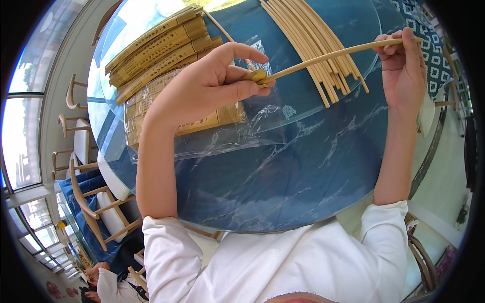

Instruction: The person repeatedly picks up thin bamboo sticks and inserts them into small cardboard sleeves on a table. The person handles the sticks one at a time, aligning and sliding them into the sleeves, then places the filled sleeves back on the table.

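Between my two hands a pale wooden chopstick (328, 55) is stretched across, tilted up toward the right. My left hand (202, 86) pinches its left end between thumb and fingers, where a small piece of gold paper (257, 76), like a chopstick sleeve, wraps or lies against it. My right hand (405, 76) has its fingers closed on the other end. Whether one chopstick or a pair is held, I cannot tell. Behind my left hand lie several bundles of printed gold paper sleeves (156, 48). A row of loose chopsticks (303, 35) lies between my hands, farther back.
A clear plastic bag (202, 145) with more gold sleeves lies under my left forearm. Another stick (218, 25) rests beside the bundles. The round glass turntable (371, 30) sits on a blue marbled table (283, 187). Wooden chairs (108, 217) and another person (113, 285) are at the left.
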Tool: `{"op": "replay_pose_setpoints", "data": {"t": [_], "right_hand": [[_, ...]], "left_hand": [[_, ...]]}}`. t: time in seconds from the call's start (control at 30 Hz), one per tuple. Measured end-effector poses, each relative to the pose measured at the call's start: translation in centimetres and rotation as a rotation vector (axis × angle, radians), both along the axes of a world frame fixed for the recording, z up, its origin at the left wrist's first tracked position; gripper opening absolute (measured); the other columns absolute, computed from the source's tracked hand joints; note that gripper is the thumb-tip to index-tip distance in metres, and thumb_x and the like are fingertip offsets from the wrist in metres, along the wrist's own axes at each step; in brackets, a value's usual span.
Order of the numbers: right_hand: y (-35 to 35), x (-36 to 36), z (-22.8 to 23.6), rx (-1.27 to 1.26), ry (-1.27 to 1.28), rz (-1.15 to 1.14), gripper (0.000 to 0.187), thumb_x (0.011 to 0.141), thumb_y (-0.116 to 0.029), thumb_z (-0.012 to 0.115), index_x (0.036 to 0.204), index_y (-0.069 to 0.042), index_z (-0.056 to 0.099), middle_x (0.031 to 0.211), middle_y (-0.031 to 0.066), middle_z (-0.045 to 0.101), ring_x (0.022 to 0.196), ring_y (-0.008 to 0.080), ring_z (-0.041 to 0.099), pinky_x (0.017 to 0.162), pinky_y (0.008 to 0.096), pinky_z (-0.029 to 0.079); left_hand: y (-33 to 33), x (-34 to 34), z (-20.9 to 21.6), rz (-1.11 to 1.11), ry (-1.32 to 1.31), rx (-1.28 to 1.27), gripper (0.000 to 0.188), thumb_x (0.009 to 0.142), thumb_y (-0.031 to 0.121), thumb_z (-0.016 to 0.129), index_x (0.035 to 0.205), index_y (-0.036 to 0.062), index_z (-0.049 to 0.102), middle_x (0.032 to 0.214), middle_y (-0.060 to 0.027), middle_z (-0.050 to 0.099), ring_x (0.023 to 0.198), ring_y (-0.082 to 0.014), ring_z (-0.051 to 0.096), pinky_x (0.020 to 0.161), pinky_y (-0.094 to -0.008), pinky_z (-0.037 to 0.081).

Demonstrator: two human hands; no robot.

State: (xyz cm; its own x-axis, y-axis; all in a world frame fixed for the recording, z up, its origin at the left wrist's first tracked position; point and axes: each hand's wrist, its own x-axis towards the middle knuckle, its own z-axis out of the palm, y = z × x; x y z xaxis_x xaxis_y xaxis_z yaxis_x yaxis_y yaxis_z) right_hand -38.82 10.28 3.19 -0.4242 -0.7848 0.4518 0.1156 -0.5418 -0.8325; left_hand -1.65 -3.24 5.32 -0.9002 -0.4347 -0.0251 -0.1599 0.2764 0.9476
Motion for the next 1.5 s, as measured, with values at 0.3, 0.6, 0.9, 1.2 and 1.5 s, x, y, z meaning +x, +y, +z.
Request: {"op": "replay_pose_setpoints", "data": {"t": [0.3,0.6,0.9,1.2,1.5], "right_hand": [[-0.9,1.4,0.2,0.145,-0.093,0.035,0.026,0.109,-0.026,0.066,0.103,-0.002,0.072,0.082,0.0072,0.071,0.088,0.0202,0.075,0.085,0.034,0.066],[-1.6,1.0,-0.7,0.31,-0.23,0.101,0.024,0.107,-0.025,0.068,0.101,-0.002,0.071,0.083,0.0075,0.072,0.088,0.0207,0.077,0.083,0.0329,0.066],[-1.6,2.0,-0.4,0.284,-0.122,0.15,0.025,0.109,-0.025,0.066,0.108,-0.001,0.072,0.088,0.0099,0.075,0.089,0.0184,0.077,0.086,0.0329,0.066],[-1.0,5.0,-0.5,0.343,-0.103,0.381,0.028,0.11,-0.023,0.063,0.12,0.002,0.071,0.106,0.0168,0.078,0.101,0.0225,0.078,0.089,0.0337,0.066],[-1.4,4.6,-0.7,0.363,-0.097,0.301,0.023,0.109,-0.02,0.065,0.119,0.0,0.07,0.102,0.012,0.077,0.096,0.0193,0.078,0.085,0.0311,0.066]], "left_hand": [[1.0,0.0,1.2,0.06,-0.142,-0.133,0.042,0.108,0.0,0.06,0.149,0.0072,0.054,0.119,-0.0195,0.078,0.117,-0.0244,0.076,0.097,-0.034,0.059],[0.6,0.1,0.2,0.052,-0.021,-0.023,0.046,0.109,0.002,0.06,0.154,0.0075,0.054,0.12,-0.0196,0.078,0.116,-0.0277,0.076,0.097,-0.0329,0.06],[0.9,-0.2,0.3,0.042,0.008,-0.009,0.048,0.109,0.002,0.06,0.157,0.0075,0.052,0.122,-0.0188,0.077,0.118,-0.0262,0.075,0.099,-0.0318,0.059],[2.4,-0.8,1.6,0.171,-0.17,-0.511,0.05,0.106,0.009,0.067,0.154,0.0132,0.057,0.117,-0.0121,0.08,0.104,-0.0193,0.078,0.084,-0.0318,0.059],[2.6,-1.8,-0.5,0.38,-0.066,-1.057,0.012,0.101,0.018,0.074,0.108,0.0083,0.072,0.099,-0.0066,0.081,0.09,-0.0266,0.076,0.079,-0.0369,0.06]]}}
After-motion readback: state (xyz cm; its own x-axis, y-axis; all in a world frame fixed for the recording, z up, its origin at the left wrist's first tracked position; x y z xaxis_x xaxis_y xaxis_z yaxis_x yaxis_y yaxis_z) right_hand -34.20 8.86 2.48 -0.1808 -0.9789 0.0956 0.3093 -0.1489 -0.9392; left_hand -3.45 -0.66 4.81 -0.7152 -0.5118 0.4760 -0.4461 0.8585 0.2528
